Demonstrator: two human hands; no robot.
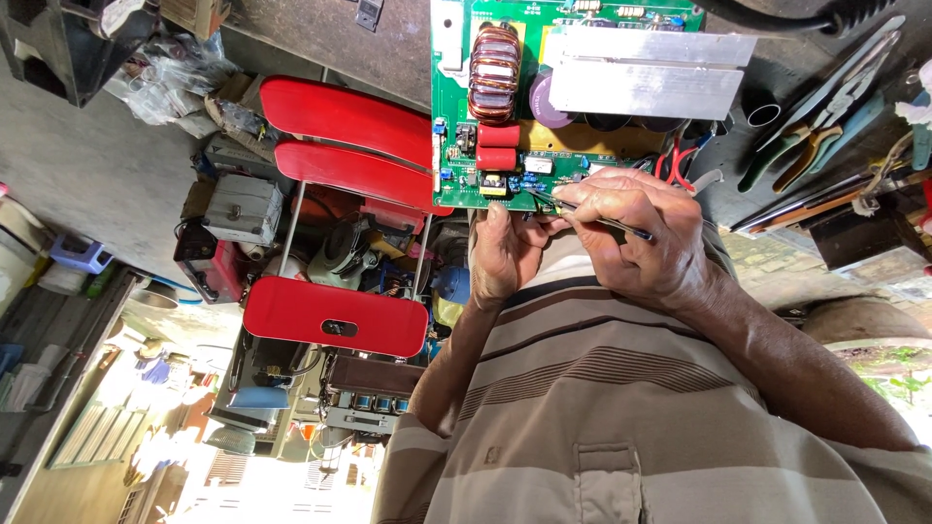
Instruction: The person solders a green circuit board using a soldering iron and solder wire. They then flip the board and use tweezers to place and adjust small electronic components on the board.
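Note:
A green circuit board lies ahead of me, carrying a copper wound coil, an aluminium heat sink and red block parts. My left hand grips the board's near edge, thumb pressed against it. My right hand is closed on a thin dark pointed tool. Its tip touches small parts at the board's near edge. Red wires run off the board beside my right hand. My striped shirt fills the lower frame.
Pliers and cutters with green and orange handles lie on the dark bench at the right, beside a black cable. A red chair and a heap of old machines and parts stand at the left.

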